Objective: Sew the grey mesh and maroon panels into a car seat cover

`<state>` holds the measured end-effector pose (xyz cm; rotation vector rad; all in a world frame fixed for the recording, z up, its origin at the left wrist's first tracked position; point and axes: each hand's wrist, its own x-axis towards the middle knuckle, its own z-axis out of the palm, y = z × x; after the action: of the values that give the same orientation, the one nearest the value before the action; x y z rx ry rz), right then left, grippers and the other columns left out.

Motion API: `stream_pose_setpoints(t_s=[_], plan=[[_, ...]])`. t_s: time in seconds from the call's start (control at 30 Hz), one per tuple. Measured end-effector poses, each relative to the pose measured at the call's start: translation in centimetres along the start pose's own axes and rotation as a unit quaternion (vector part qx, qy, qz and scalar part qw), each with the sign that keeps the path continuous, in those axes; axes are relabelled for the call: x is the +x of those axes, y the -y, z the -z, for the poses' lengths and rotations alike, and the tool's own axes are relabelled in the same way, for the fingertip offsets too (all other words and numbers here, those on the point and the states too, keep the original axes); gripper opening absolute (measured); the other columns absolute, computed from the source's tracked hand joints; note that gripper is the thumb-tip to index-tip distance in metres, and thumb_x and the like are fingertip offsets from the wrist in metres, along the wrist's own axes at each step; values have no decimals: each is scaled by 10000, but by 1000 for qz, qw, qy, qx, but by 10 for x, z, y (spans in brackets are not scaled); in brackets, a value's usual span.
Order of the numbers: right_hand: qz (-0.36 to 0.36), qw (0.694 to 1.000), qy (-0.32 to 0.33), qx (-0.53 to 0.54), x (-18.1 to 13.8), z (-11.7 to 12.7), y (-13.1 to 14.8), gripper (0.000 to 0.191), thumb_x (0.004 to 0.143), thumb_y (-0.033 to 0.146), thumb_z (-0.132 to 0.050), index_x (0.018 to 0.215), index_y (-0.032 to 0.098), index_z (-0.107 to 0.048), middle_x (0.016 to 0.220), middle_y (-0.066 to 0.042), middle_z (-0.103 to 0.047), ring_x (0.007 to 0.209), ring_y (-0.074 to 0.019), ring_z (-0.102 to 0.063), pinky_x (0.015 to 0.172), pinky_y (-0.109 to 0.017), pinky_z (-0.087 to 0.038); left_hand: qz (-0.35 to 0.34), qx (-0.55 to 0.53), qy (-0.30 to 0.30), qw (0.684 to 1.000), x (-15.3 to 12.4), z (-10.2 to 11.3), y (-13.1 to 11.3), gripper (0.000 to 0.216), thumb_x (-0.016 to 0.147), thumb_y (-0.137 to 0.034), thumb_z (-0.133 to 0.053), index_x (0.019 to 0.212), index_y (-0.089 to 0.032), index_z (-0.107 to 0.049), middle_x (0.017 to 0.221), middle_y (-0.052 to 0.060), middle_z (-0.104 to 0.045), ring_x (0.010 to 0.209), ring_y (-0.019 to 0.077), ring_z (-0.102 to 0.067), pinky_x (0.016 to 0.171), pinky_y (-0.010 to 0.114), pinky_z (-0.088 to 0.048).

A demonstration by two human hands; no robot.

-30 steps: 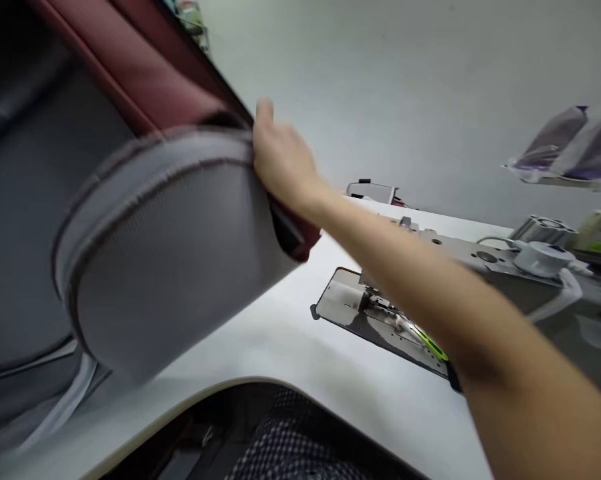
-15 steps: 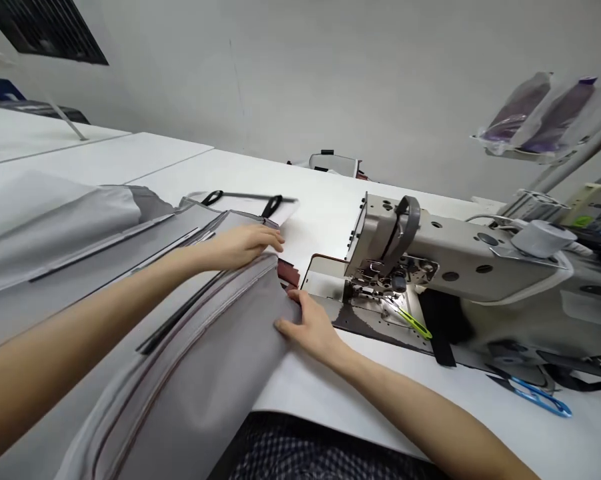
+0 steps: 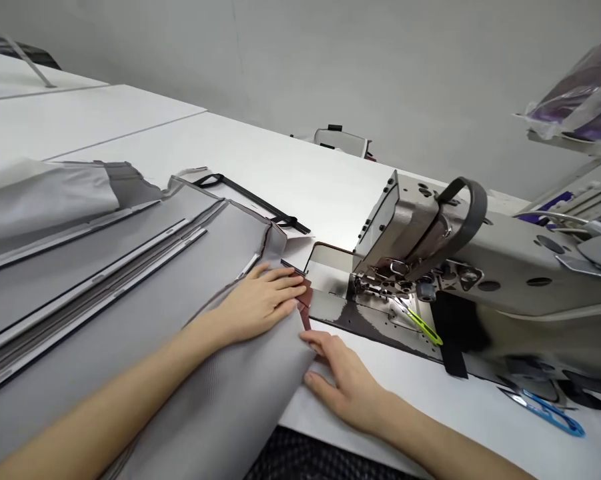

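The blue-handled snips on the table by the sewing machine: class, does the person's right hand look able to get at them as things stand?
Probably yes. The right hand rests open at the grey fabric's edge, and bare white table lies between it and the snips.

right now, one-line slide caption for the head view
Left hand flat on grey fabric, right hand at its edge, beside the sewing machine.

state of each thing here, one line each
grey fabric panel: lying flat on the table, edge near the machine
left hand: palm down, pressing the panel
right hand: fingers spread at the panel's edge
sewing machine: work light on, nothing under the needle
blue snips: lying unused on the table
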<state>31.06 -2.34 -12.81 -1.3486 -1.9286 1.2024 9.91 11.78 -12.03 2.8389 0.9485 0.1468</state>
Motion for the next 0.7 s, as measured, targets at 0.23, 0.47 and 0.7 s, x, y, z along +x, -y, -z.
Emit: stream_pose_setpoints(t_s=[0.23, 0.47, 0.7], plan=[[-79, 993, -75, 43, -17, 11, -4, 515, 903, 222, -487, 1406, 226, -377, 1377, -81, -521, 1226, -204, -526, 1077, -413, -420, -75, -4, 0, 997, 49, -4, -14, 438, 1038, -384, -298, 1403, -257, -505, 1493, -25, -469, 1401, 223, -376, 1173, 418, -108], [-132, 983, -116, 48, -24, 24, -5, 502, 879, 232, -480, 1376, 219, -410, 1310, -79, -549, 1102, -202, -563, 1006, -397, -458, -130, -20, 21, 991, 85, 1, -29, 357, 1030, -358, -356, 1269, -185, -559, 1357, 64, -581, 1292, 207, -479, 1130, 392, -215], [-151, 978, -134, 53, -23, 29, -8, 571, 839, 232, -545, 1393, 204, -412, 1300, -86, -568, 1038, -210, -593, 999, -422, -478, -198, -36, 46, 979, 111, 7, -23, 303, 1010, -351, -416, 1202, -246, -627, 1237, 33, -633, 1203, 200, -524, 1088, 369, -284]])
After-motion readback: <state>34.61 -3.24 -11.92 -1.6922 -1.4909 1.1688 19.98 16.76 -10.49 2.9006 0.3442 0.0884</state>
